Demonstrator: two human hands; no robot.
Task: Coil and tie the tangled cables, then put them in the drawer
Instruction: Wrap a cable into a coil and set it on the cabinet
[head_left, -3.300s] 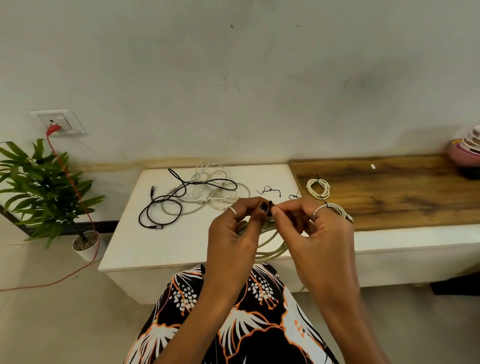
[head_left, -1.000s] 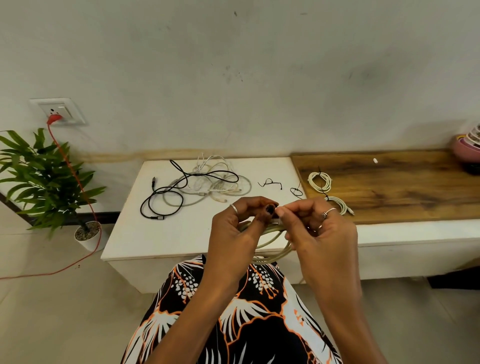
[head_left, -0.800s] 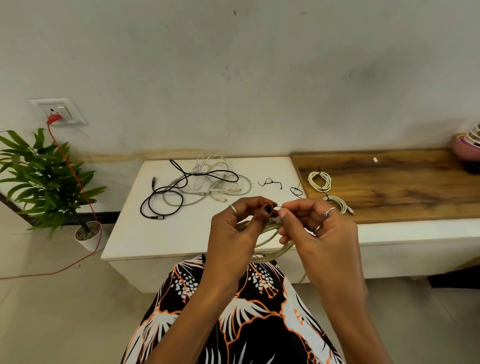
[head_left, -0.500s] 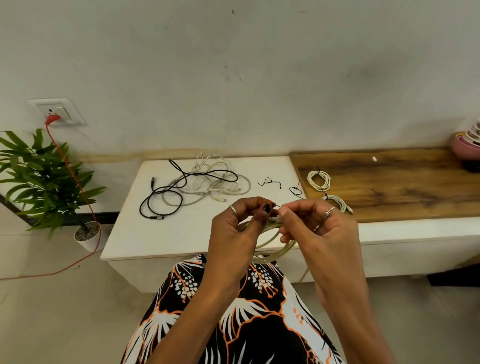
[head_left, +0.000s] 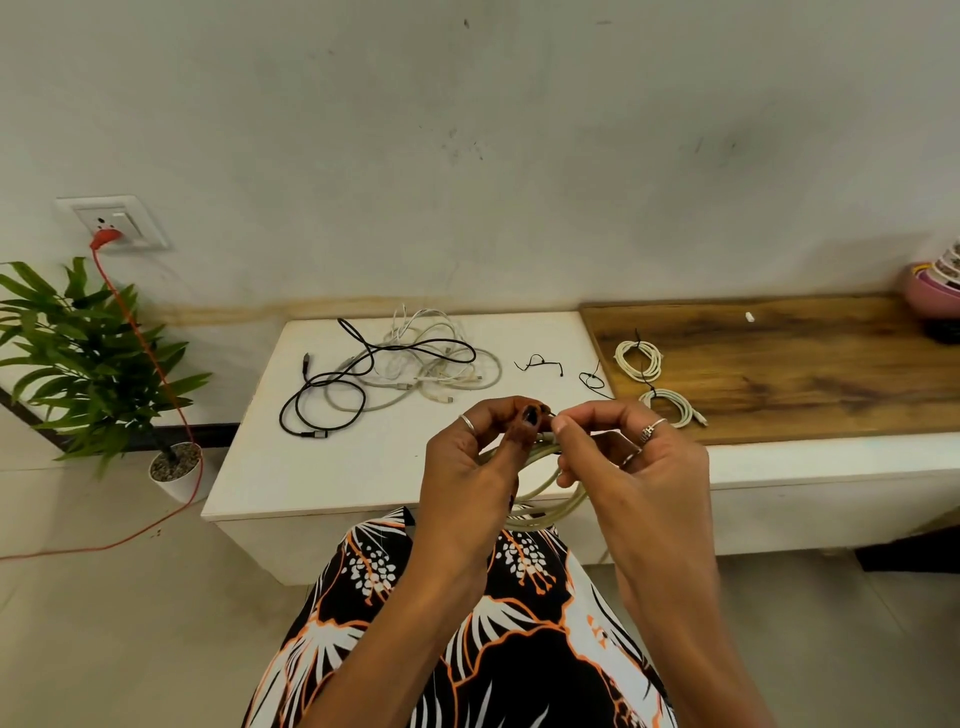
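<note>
Left hand (head_left: 475, 457) and right hand (head_left: 631, 457) both pinched a thin tie at the top of the beige cable coil (head_left: 545, 493), held above the lap at the white table's (head_left: 363, 467) edge. Risk: tie slipping (barely visible), so the loops spring apart; tangled cables (head_left: 395, 369) remained.

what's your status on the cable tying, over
Left hand and right hand both pinching at coiled cable. Tangled cables waiting on table. Nothing in the way.
</note>
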